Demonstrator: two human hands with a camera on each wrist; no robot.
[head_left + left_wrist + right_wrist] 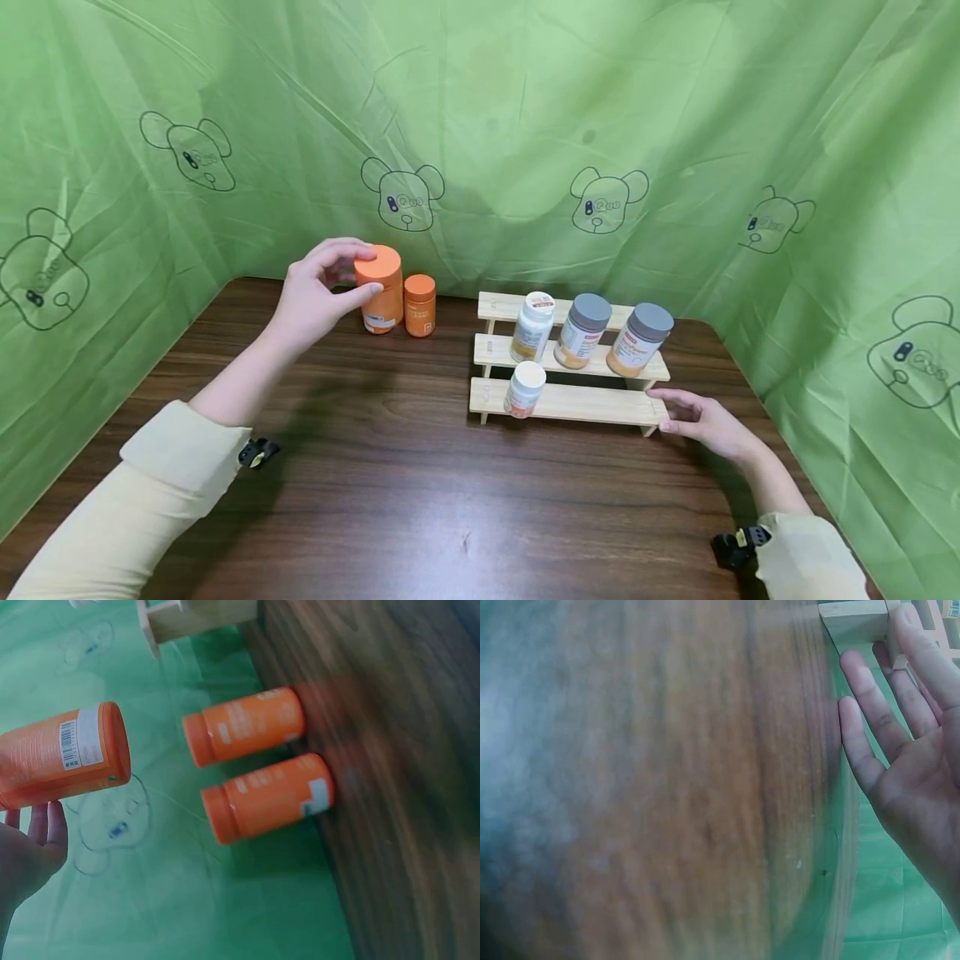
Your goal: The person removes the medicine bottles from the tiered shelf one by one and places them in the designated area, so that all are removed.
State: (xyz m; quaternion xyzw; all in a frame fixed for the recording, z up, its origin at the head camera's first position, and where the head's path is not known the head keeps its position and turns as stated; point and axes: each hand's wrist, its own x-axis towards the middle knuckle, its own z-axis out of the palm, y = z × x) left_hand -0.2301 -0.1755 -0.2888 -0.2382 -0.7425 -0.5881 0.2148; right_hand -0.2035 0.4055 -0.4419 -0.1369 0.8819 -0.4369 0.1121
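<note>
On the orange jar (60, 757), a white label with a barcode is carried near the base; smaller lines of print are seen beside it but cannot be read. The jar is held above the table (420, 492) toward its far left side. Its long axis is kept close to vertical, with the lid uppermost and the base turned down to the wood. It is grasped by the left hand (318, 287), whose thumb is set against the near side while the fingers are bent round the far side.

Two smaller orange bottles (259, 761) are stood upright side by side on the table; pale lettering is printed on both, too blurred to be read, and a white patch is borne by one near its base. To the right, a three-tiered wooden rack (592, 404) is placed. On its middle tier a white bottle (532, 329) and two grey-lidded jars (611, 337) with small red label bands are stood; on the lowest, a small white bottle (525, 389) is set. The right end of that lowest tier is pinched between thumb and fingers of the right hand (708, 425). Behind, bear-head outlines with lettering are printed on the green curtain (502, 100).
</note>
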